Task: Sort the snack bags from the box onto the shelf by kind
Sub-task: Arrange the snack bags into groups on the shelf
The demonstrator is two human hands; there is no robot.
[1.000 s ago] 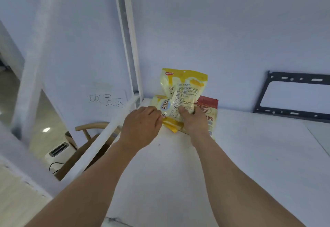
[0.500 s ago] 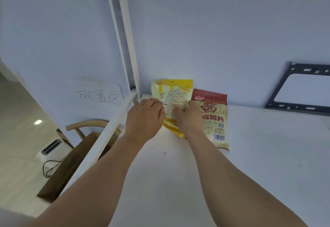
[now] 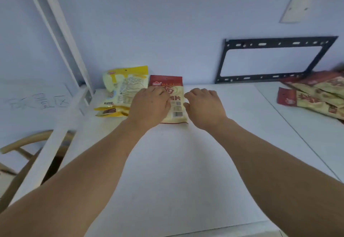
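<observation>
Two piles already sit on the flat white shelf board (image 3: 176, 162), apparently one per kind: yellow-and-cream plastic snack bags (image 3: 122, 91) stacked far left against the pale blue wall (image 3: 167, 22), and a red-topped cream snack bag (image 3: 175, 102) lying flat just to their right, touching them. More red-and-cream bags (image 3: 316, 95) lie well apart at far right, a loose heap probably still waiting to be sorted (no box in view). The black metal bracket frame (image 3: 275, 59) leans on the wall between the two groups.

The left hand (image 3: 149, 106) rests palm-down over the seam between the yellow stack and the red-topped bag, fingers curled forward; whether it grips anything I cannot tell. The right hand (image 3: 202, 106) is loosely curled beside the red-topped bag's right edge, holding nothing visible. Likely squaring the bag beside its neighbour.
</observation>
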